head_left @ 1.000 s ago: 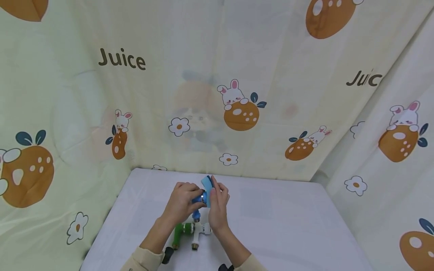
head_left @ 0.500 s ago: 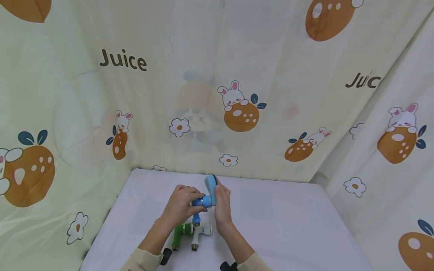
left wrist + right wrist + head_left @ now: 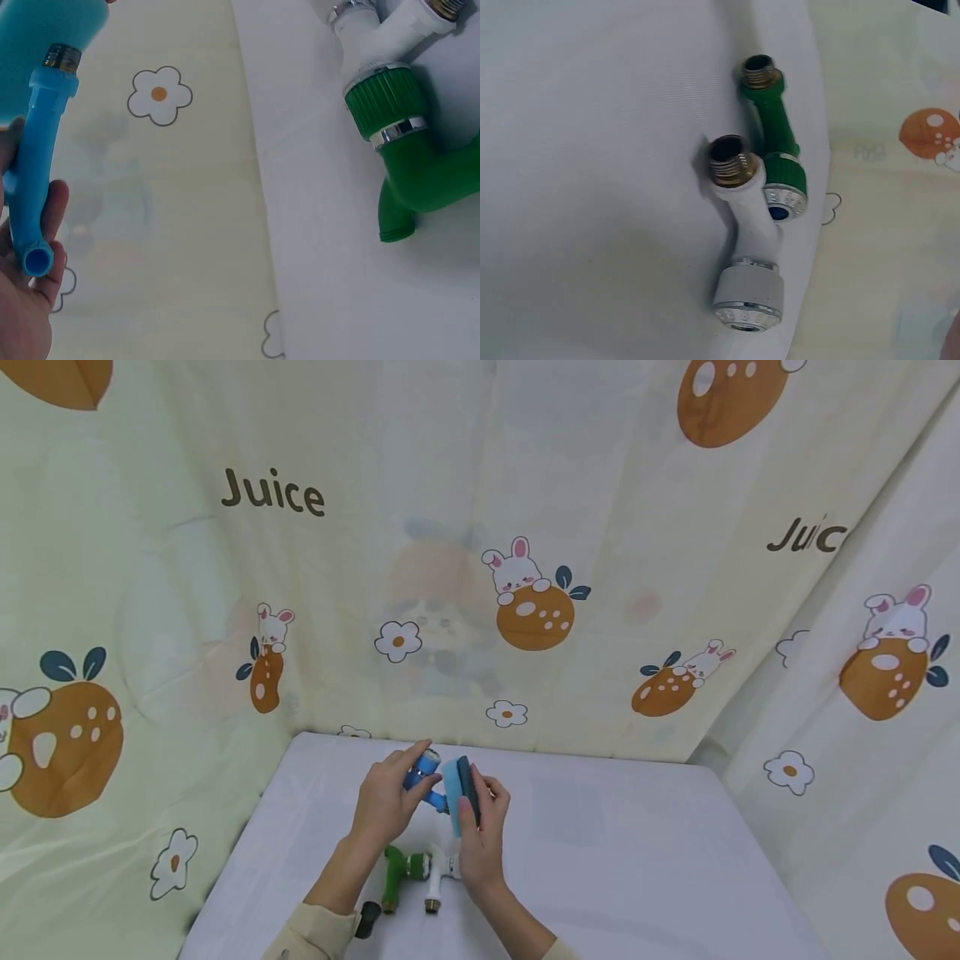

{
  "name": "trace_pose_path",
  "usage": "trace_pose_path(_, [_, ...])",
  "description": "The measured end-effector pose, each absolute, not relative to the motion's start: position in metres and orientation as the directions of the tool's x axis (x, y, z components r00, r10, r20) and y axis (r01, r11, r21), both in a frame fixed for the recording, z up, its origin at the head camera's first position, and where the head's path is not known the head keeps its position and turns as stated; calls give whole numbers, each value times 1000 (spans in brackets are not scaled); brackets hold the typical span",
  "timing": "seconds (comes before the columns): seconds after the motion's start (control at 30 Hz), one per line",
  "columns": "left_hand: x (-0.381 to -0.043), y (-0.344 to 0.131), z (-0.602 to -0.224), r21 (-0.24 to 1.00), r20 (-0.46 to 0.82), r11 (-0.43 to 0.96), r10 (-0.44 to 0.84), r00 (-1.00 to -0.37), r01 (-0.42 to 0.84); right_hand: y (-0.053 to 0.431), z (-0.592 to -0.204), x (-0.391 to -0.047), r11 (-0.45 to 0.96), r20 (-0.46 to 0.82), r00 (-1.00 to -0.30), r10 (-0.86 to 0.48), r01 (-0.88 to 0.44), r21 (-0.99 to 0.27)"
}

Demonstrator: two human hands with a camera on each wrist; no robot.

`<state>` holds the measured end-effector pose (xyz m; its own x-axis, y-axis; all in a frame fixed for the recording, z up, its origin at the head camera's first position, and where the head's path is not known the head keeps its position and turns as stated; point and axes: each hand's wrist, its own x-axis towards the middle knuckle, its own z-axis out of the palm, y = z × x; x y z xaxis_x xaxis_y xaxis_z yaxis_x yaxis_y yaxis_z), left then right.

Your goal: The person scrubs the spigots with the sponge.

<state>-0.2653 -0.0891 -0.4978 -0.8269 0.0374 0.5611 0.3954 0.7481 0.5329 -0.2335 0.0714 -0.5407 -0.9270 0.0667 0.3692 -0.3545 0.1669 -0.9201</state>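
My left hand grips a blue tap above the table, its knob end tilted up and its threaded end toward the sponge. In the left wrist view the blue tap shows its open spout at the bottom, fingers curled behind it. A sponge, light blue with a dark layer, is held between the thumb and fingers of my right hand. In the left wrist view the sponge is right by the brass thread; whether they touch I cannot tell. The right wrist view shows only a sliver of hand.
On the white table lie a green tap and a white tap, side by side and touching or nearly so. A small black object is beside the left sleeve. A printed curtain hangs behind the table.
The blue tap has been turned so its knob end points up instead of right, and raised slightly. The sponge has moved down a little and now shows its dark layer.
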Motion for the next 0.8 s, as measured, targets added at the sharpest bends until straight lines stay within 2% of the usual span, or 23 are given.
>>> trace_pose_path(0.27, [-267,-88,-494,688,482,664,-116,-869,293,70,-551,-224,333,568,-823,14,-532,-778])
trace_pose_path(0.5, [-271,-91,-499,937,208,329,-249,-946,120,68,-553,-223,448,715,-697,-54,-657,-606])
trace_pose_path(0.63, [-270,-93,-497,980,95,194,-232,-968,50,66,-551,-226,488,739,-670,-67,-668,-561])
trace_pose_path(0.8, [-269,-93,-494,987,90,143,-129,-988,71,66,-546,-232,519,715,-698,-37,-625,-584])
